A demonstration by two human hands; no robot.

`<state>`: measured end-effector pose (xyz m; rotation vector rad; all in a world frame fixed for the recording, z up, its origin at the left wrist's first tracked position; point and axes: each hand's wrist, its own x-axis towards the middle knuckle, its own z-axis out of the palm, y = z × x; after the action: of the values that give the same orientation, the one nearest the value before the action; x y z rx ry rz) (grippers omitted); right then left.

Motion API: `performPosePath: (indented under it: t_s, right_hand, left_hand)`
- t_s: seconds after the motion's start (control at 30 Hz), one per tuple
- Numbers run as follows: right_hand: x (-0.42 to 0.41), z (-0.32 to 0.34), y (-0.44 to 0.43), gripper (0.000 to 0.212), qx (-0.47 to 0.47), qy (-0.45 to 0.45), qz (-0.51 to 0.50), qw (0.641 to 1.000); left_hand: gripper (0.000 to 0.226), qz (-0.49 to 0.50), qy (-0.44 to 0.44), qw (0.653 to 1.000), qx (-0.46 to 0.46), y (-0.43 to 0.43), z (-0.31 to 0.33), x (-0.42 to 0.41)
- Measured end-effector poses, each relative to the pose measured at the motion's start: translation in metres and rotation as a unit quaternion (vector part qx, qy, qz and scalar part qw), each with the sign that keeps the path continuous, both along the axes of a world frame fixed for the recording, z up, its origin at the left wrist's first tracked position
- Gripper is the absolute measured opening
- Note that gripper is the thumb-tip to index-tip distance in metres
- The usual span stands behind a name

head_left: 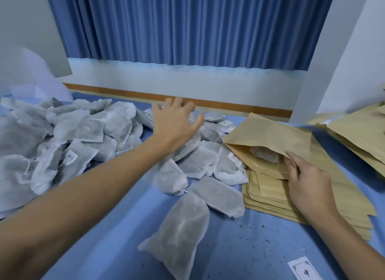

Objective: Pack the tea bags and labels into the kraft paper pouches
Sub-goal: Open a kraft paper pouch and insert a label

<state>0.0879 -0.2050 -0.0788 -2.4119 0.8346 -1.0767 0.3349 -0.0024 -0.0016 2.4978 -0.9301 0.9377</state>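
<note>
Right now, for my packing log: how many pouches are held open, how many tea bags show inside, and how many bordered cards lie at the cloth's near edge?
Open pouch, held by the right hand: 1
Tea bag inside it: 1
Bordered card: 1
Total: 3

A pleated blue curtain (187, 25) hangs across the far side in front of me, above a band of white wall (177, 79) that ends in an orange-brown strip (208, 103). A grey wall (25, 19) stands to my left, a white pillar (343, 60) to my right, and my table (239, 248) is covered in blue under soft, even light.
</note>
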Motion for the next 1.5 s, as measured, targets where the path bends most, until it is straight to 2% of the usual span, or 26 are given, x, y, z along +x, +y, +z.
performPosePath:
  t_s: [0.07,0.13,0.2,0.27,0.33,0.43,0.67,0.83,0.93,0.97,1.03,1.1,1.17,1.2,1.23,1.27,1.33,1.37,1.5]
  right_hand:
    - [0.000,0.000,0.000,0.036,0.001,-0.001,0.000,1.000]
    - [0.000,0.000,0.001,0.036,-0.003,0.001,-0.003,1.000]
    - [0.000,0.000,0.001,0.036,-0.009,0.000,-0.006,1.000]
    - [0.002,0.000,0.000,0.036,-0.014,-0.001,-0.008,1.000]
    - [0.002,-0.001,0.000,0.036,-0.015,0.001,-0.005,1.000]
    - [0.002,-0.001,0.000,0.035,-0.015,0.002,0.003,1.000]
    - [0.003,-0.002,-0.001,0.033,-0.022,0.005,0.010,1.000]
    - [0.003,-0.001,0.001,0.026,-0.019,0.012,0.021,1.000]
    - [0.002,0.002,0.005,0.023,-0.023,0.026,0.021,0.999]
    - [0.001,0.004,0.007,0.024,-0.026,0.037,0.022,0.999]
    - [-0.001,0.008,0.009,0.025,-0.018,0.057,0.029,0.998]
    - [-0.005,0.012,0.010,0.027,0.011,0.055,0.036,0.998]
    - [-0.012,0.015,0.013,0.029,0.035,0.046,0.042,0.997]
    - [-0.016,0.016,0.015,0.029,0.043,0.043,0.045,0.997]
    - [-0.020,0.016,0.017,0.028,0.048,0.039,0.048,0.997]
    - [-0.025,0.017,0.020,0.028,0.051,0.035,0.050,0.997]
    - [-0.033,0.017,0.026,0.028,0.055,0.026,0.054,0.997]
    - [-0.038,0.016,0.029,0.027,0.056,0.021,0.056,0.997]
    - [-0.057,0.014,0.041,0.027,0.039,-0.025,0.055,0.997]
  left_hand:
    - [0.055,0.106,0.041,0.993,0.023,0.022,0.022,0.052]
    - [0.064,0.191,0.151,0.965,0.100,0.052,0.024,0.100]
    - [0.081,0.194,0.275,0.925,0.174,0.078,0.003,0.127]
    - [0.083,0.207,0.355,0.901,0.140,0.086,-0.032,0.126]
    - [0.093,0.246,0.338,0.900,0.127,0.077,-0.049,0.108]
    - [0.107,0.245,0.323,0.908,0.105,0.065,-0.048,0.092]
    - [0.099,0.122,0.349,0.929,0.011,0.042,-0.049,0.051]
    - [0.104,0.038,0.395,0.918,-0.013,0.029,-0.040,0.009]
    - [0.084,-0.012,0.410,0.912,-0.016,0.025,-0.038,-0.023]
    - [0.075,-0.032,0.421,0.906,-0.021,0.025,-0.039,-0.033]
    - [0.076,-0.082,0.457,0.885,-0.036,0.028,-0.039,-0.046]
    - [0.081,-0.142,0.525,0.837,-0.064,0.032,-0.032,-0.057]
    - [0.064,-0.209,0.581,0.782,-0.089,0.036,-0.021,-0.073]
    - [0.051,-0.235,0.578,0.777,-0.089,0.038,-0.016,-0.083]
    - [0.039,-0.254,0.551,0.791,-0.075,0.038,-0.014,-0.092]
    - [0.032,-0.255,0.500,0.827,-0.039,0.036,-0.015,-0.100]
    - [0.046,-0.219,0.367,0.902,0.059,0.029,-0.023,-0.116]
    - [0.054,-0.193,0.321,0.924,0.076,0.026,-0.027,-0.127]
    - [0.059,-0.153,0.166,0.974,0.023,0.016,-0.047,-0.180]
